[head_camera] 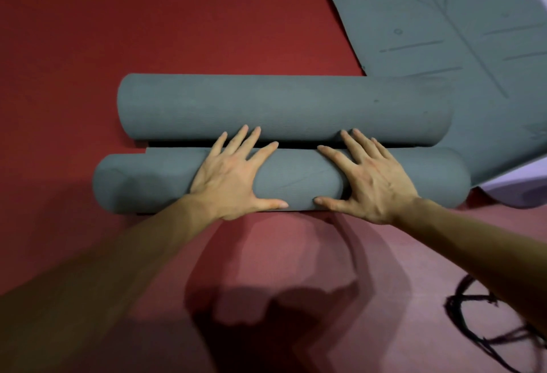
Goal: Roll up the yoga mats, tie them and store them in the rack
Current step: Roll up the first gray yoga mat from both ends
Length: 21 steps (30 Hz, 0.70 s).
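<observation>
While both hands press on the near roll, rolling reads as the step in hand, probably at or close to its end.

- Floor (88, 32): red, fills most of the frame.
- Flat mat (444, 17): grey, unrolled, upper right; not yet rolled.
- Far roll (266, 103): grey, centre of frame, lying left to right, its right end on the flat mat's corner.
- Near roll (296, 183): grey, just below the far roll and parallel to it, with a dark gap between. Cannot tell whether the two rolls are one mat or two.
- Left hand (231, 177), right hand (370, 177): palms down on the near roll's middle, fingers straight and spread wide, fingertips reaching the far roll. They pinch nothing.
- Cord (473, 328): black, loose on the floor at lower right, well apart from the rolls; probably the tie.

Next move, as judged: keep one palm on the near roll so it does not spring open, fetch the cord with the other, and pass it round.
</observation>
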Motion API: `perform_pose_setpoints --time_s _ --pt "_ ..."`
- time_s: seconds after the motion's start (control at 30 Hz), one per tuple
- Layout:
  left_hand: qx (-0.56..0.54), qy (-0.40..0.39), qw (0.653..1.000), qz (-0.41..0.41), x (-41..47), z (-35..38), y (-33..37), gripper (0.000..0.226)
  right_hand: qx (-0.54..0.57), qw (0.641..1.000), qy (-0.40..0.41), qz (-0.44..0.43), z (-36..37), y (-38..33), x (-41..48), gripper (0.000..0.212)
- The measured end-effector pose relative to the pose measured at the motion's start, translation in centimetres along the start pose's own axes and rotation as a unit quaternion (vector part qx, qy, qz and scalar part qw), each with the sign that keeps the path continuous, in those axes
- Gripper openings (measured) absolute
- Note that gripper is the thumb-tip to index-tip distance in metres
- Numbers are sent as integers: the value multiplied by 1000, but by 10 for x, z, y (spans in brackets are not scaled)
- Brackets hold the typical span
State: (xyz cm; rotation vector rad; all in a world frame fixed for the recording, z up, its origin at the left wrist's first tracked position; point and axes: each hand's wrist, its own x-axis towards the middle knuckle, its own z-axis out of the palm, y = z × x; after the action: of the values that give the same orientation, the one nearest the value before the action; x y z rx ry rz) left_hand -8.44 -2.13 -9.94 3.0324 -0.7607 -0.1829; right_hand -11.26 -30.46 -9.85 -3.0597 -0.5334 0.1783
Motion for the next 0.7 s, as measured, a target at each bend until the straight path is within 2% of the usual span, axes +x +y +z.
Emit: perform_pose_setpoints --time_s 0.17,0.47,0.7 --pt "-32 53 998 0 -1 7 2 112 23 999 -33 5 -13 9 19 112" --pt "-49 -9 999 -17 18 -5 -3 119 9 1000 -1 -12 -7 7 14 111" --pt "-28 69 997 4 8 3 0 111 28 999 -44 11 -16 15 30 107"
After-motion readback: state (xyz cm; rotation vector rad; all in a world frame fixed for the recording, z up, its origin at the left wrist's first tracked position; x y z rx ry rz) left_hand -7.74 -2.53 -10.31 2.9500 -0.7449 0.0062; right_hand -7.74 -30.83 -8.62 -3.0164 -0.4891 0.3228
